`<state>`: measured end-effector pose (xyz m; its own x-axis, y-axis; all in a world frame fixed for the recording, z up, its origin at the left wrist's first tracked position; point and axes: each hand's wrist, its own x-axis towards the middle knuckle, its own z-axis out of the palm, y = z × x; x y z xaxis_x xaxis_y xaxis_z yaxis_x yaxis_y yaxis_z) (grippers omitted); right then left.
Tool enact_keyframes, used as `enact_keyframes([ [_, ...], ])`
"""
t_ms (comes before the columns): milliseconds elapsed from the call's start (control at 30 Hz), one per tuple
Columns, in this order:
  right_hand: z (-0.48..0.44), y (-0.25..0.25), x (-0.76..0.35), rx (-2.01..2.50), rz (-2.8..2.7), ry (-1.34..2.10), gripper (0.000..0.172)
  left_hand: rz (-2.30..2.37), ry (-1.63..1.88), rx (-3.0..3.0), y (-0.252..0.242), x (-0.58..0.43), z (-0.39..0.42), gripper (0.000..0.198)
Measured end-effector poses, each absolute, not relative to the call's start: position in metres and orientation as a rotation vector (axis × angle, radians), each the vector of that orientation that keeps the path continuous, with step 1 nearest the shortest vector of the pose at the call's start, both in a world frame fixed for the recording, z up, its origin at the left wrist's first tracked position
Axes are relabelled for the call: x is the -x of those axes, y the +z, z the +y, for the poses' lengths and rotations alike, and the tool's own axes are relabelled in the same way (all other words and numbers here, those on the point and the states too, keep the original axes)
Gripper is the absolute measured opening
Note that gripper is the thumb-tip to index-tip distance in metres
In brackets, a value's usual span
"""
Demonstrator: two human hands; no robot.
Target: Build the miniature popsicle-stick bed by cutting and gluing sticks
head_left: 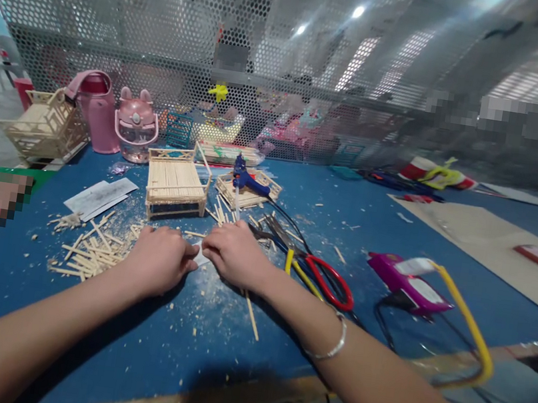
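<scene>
Between my hands is a small white piece of paper (200,258), partly covered by my fingers. My left hand (159,260) pinches its left side, with the thumb near the paper and the other fingers curled. From the right, my right hand (237,254) has its bent fingertips closed on the other side. A heap of short wooden sticks (89,254) lies beside my left hand. Beyond the hands stands a miniature bed-like frame (175,181) made of sticks. A blue glue gun (250,182) rests on a smaller stick frame (270,191).
Red-handled pliers (332,285) and a yellow-handled tool (303,275) lie right of my right hand. Farther right is a purple device (405,286) with a yellow tube. Pink bottles (100,112), folded papers (100,198) and a stick model (45,124) are at left. Perforated metal (173,32) backs the table.
</scene>
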<state>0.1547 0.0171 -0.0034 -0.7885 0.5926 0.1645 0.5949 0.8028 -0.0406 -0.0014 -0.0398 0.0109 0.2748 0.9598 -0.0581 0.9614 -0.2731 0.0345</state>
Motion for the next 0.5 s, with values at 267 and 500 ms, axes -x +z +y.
enact_keyframes([
  [267,0.0159,-0.0024,-0.1539,0.974,-2.792,-0.001,0.015,1.848,0.017,-2.453,0.0093,0.0033,-0.0394,0.025],
  [500,0.0139,-0.0016,-0.1527,0.971,-2.796,-0.075,0.015,1.850,-0.020,-2.452,0.0119,0.0021,-0.0401,0.023],
])
